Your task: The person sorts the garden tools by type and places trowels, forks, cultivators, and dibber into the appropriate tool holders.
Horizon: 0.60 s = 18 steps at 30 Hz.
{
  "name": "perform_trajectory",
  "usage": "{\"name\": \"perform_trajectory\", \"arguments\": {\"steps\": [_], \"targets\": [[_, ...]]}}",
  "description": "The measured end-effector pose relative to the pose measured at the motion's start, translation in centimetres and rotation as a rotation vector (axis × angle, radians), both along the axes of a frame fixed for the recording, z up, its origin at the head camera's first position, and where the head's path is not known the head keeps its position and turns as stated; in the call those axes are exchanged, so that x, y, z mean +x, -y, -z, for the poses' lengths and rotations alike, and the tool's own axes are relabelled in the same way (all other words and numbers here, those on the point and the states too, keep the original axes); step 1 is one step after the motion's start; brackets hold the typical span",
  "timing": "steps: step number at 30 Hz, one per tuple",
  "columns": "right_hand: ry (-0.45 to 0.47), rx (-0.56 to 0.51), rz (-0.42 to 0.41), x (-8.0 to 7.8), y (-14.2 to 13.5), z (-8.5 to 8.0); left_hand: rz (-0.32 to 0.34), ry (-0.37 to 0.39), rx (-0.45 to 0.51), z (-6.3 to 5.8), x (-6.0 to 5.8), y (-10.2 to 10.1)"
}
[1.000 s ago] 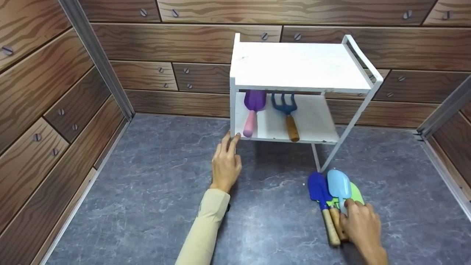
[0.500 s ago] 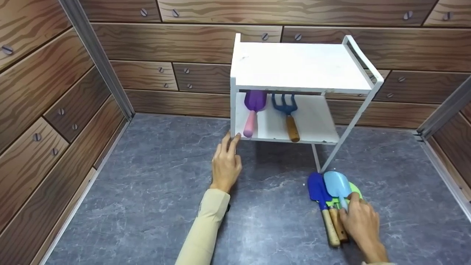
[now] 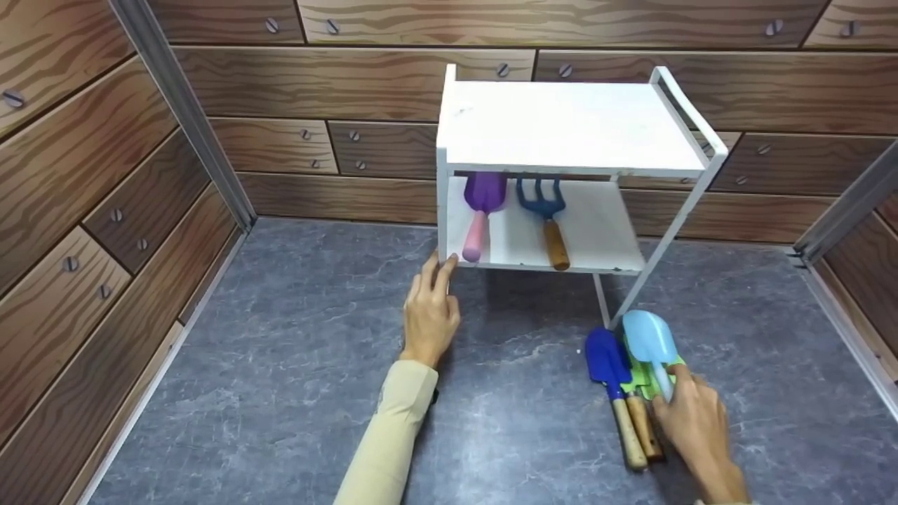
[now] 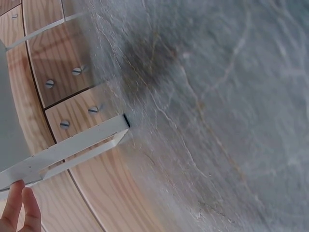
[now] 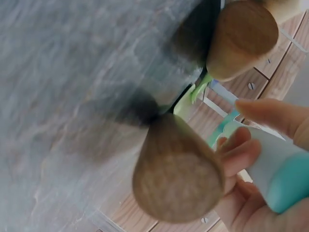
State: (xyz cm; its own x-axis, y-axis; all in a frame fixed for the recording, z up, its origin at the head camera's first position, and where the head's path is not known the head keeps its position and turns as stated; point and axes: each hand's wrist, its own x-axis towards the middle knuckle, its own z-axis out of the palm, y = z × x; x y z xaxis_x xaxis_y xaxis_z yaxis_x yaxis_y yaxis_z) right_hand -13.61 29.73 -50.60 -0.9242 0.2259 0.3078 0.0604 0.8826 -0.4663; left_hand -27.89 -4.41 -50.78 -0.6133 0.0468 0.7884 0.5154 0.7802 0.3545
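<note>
My right hand point(image 3: 694, 421) grips a light blue hand trowel point(image 3: 649, 337) by its handle, white with a teal end point(image 5: 292, 181) in the right wrist view. The trowel's blade overlaps green garden tools point(image 3: 637, 379) in the head view. Left of them lies a dark blue trowel point(image 3: 605, 354) with a wooden handle. My left hand point(image 3: 429, 312) touches the front left post of a white two-tier cart point(image 3: 575, 126) with extended fingers. On the cart's lower shelf lie a purple trowel point(image 3: 485, 193) with a pink handle and a blue hand fork point(image 3: 541, 203) with a wooden handle.
The cart stands on a grey marbled floor point(image 3: 280, 365), its front right leg point(image 3: 628, 298) close behind the tool pile. Wood-patterned walls point(image 3: 316, 84) rise behind and at both sides. Wooden handle ends point(image 5: 178, 174) sit beside my right fingers in the right wrist view.
The light blue trowel has shifted off the pile, its blade further up in the head view, showing more of the green tools. My left hand has stayed at the cart post.
</note>
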Motion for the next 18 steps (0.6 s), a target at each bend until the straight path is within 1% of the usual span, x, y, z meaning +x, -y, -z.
{"name": "perform_trajectory", "arguments": {"steps": [11, 14, 18], "targets": [[-0.214, 0.034, -0.037, 0.55, -0.16, 0.32, -0.006, -0.014, -0.006, 0.15, -0.06, 0.00], [-0.253, 0.036, -0.046, 0.64, -0.08, 0.39, -0.007, -0.013, -0.008, 0.15, -0.10, -0.01], [-0.281, 0.028, -0.054, 0.75, 0.06, 0.34, -0.001, -0.011, -0.006, 0.14, -0.09, 0.02]]}}
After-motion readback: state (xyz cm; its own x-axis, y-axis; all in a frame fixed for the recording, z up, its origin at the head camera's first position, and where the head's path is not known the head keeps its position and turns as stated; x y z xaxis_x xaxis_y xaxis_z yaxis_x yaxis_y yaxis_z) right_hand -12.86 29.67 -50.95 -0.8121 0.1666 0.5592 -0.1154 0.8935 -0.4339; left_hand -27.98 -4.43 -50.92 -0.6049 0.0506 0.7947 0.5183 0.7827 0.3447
